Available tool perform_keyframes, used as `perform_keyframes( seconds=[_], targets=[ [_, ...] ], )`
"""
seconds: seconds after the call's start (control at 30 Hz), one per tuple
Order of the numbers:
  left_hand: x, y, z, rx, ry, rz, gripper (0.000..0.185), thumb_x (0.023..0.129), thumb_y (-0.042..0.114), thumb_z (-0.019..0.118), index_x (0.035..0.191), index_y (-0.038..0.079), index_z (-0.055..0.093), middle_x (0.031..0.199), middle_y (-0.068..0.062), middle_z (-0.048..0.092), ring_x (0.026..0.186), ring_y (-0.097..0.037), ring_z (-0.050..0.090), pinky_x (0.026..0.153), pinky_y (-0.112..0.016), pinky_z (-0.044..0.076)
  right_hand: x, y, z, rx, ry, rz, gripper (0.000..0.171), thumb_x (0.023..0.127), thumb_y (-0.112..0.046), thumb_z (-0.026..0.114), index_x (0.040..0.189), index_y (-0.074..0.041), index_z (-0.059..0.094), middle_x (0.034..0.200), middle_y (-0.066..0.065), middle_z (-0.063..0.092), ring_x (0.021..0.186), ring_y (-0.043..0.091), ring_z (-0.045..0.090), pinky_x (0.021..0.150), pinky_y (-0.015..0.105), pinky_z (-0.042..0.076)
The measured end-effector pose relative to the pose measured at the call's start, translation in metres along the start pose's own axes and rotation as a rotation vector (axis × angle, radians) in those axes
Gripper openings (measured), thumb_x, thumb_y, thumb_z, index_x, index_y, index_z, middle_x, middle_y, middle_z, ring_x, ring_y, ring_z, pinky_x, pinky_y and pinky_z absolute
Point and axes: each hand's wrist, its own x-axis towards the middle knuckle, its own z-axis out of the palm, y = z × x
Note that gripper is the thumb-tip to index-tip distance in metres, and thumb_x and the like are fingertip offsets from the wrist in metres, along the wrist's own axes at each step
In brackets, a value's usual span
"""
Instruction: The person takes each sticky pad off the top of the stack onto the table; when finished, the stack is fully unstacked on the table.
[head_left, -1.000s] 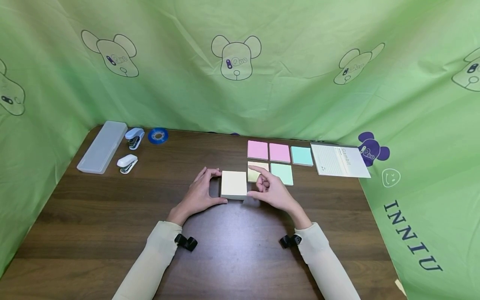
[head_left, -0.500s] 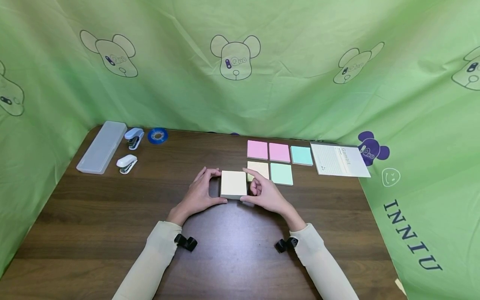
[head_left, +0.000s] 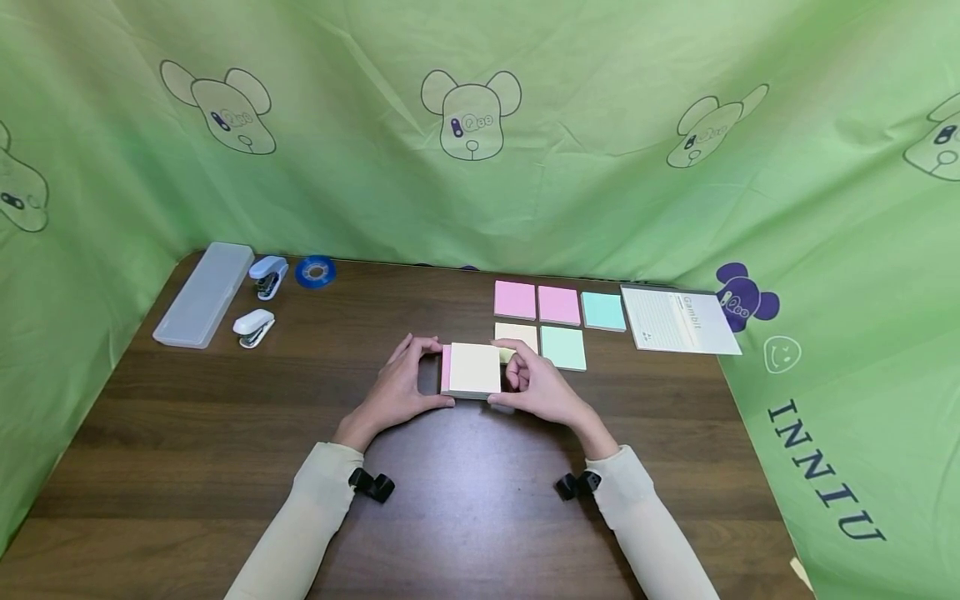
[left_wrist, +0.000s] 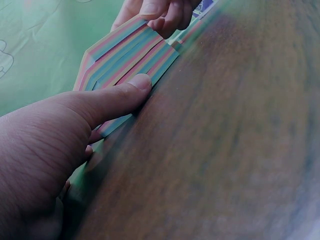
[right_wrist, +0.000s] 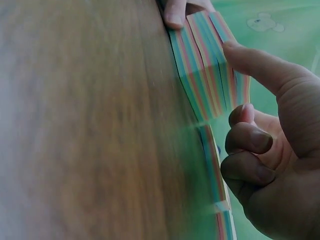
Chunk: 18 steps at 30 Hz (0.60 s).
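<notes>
At the middle of the desk lies a stack of sticky note pads, topped by a pale yellow pad. That top pad sits shifted to the right, so a strip of the pink pad beneath shows along the left. My left hand grips the stack's left side, thumb at the front edge and fingers behind. My right hand pinches the top pad's right end between thumb and index finger, its other fingers curled in. Layered pink, yellow and teal edges of the stack show in the right wrist view.
Behind the stack lie two pink pads, a teal pad, a yellow pad and a green pad. A notepad lies right. On the left are a plastic case, two staplers and a blue tape roll.
My right hand came left to the stack, then moved slightly right with the top pad, which was flush before. The pink strip at the left has appeared. My left hand stayed put.
</notes>
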Motion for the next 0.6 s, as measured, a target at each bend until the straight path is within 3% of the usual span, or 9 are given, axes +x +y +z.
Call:
perform_keyframes(
  seconds=[0.17,0.33,0.6],
  targets=[
    [0.0,-0.001,0.0,-0.004,0.006,0.009,0.088,0.075,0.022,0.106,0.14,0.003,0.05,0.153,-0.02,0.062,0.156,-0.034,0.05,0.141,-0.049,0.013,-0.001,-0.003,-0.002,-0.004,-0.007,0.043,0.094,0.081,-0.014,0.1,0.159,-0.007,0.047,0.084,-0.001,0.055,0.067,0.008,0.046,0.06,0.021,0.04],
    [0.0,-0.003,0.0,-0.004,0.015,0.023,0.088,0.074,0.022,0.107,0.139,0.003,0.051,0.152,-0.02,0.063,0.155,-0.035,0.051,0.141,-0.049,0.013,0.001,-0.008,0.002,-0.096,0.056,0.071,0.104,0.079,-0.029,0.103,0.165,-0.011,0.047,0.08,-0.005,0.049,0.072,0.009,0.045,0.069,0.026,0.041],
    [0.0,-0.005,0.001,-0.007,0.022,0.034,0.087,0.074,0.022,0.107,0.138,0.003,0.051,0.151,-0.02,0.063,0.155,-0.035,0.051,0.141,-0.049,0.014,0.001,0.001,0.011,-0.128,0.101,-0.045,0.097,0.083,-0.047,0.098,0.16,-0.006,0.055,0.077,-0.008,0.048,0.068,0.007,0.042,0.068,0.026,0.039]
  ],
)
